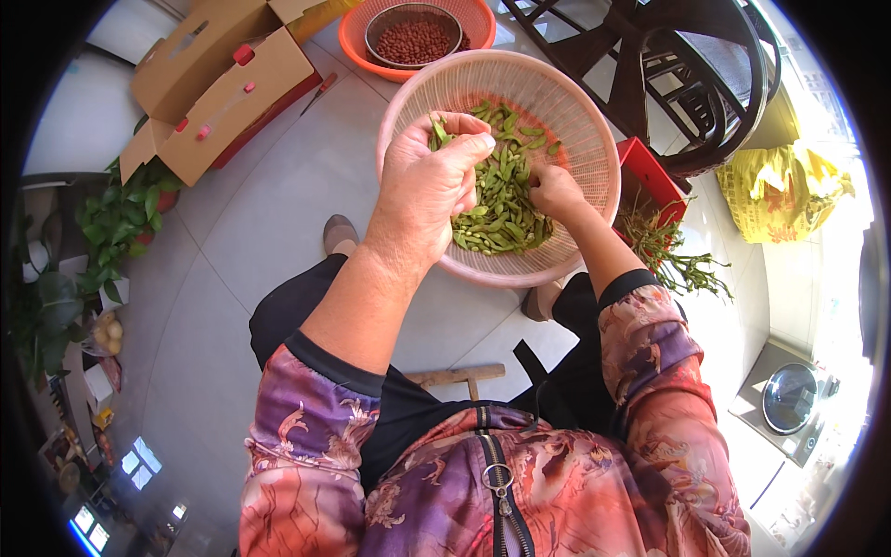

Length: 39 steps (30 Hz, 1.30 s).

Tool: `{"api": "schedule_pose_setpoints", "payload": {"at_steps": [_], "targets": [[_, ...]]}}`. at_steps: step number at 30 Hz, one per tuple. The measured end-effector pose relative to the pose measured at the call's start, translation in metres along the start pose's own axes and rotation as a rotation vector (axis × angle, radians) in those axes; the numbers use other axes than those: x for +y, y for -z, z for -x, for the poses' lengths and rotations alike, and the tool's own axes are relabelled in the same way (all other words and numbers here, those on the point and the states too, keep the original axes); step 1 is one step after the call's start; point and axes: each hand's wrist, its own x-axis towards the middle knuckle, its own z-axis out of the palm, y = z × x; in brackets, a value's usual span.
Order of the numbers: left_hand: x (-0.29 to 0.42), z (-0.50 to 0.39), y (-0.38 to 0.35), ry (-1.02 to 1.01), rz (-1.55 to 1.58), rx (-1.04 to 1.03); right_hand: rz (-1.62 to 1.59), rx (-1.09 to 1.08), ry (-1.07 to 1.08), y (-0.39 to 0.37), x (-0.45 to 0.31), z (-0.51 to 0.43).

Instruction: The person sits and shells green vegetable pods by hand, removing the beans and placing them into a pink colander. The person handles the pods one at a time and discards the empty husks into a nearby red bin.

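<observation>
A large pink plastic basket is in front of me between my feet, with a heap of green bean pods, probably soybeans, inside. My left hand is raised over the basket's left part, its fingers curled around some green pods. Deeper inside, my right hand reaches to the right edge of the heap. Its fingers are bent toward the pods, and their tips are partly hidden, so whether it grips one is unclear.
Behind the basket, an orange basket holds a metal sieve of reddish beans or nuts. A red box with cut plant stems adjoins on the right, near a dark wooden chair and yellow bag. An opened cardboard box stands left.
</observation>
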Motion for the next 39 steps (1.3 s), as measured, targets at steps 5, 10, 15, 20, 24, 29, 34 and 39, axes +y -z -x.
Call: {"api": "schedule_pose_setpoints", "payload": {"at_steps": [5, 10, 15, 20, 24, 29, 34, 39], "targets": [[-0.001, 0.001, -0.001, -0.012, -0.085, 0.060, -0.761, -0.077, -0.102, 0.046, -0.045, 0.016], [-0.006, 0.001, -0.007, -0.044, -0.206, 0.058, -1.153, -0.118, -0.009, 0.087, -0.083, 0.055], [-0.018, -0.005, -0.006, -0.150, -0.344, 0.056, -1.144, -0.100, 0.095, 0.095, -0.098, 0.076], [-0.022, -0.010, -0.004, -0.202, -0.447, 0.052, -1.075, 0.011, 0.185, 0.096, -0.107, 0.083], [-0.023, -0.013, -0.009, -0.295, -0.480, 0.083, -1.029, 0.026, 0.252, 0.099, -0.112, 0.092], [-0.026, -0.015, -0.005, -0.280, -0.549, 0.064, -1.075, -0.001, 0.278, 0.103, -0.111, 0.095], [-0.020, -0.009, -0.012, -0.135, -0.297, 0.067, -1.104, 0.037, 0.203, 0.106, -0.106, 0.091], [-0.023, -0.012, -0.006, -0.202, -0.422, 0.107, -1.142, 0.039, 0.194, 0.110, -0.105, 0.092]]}}
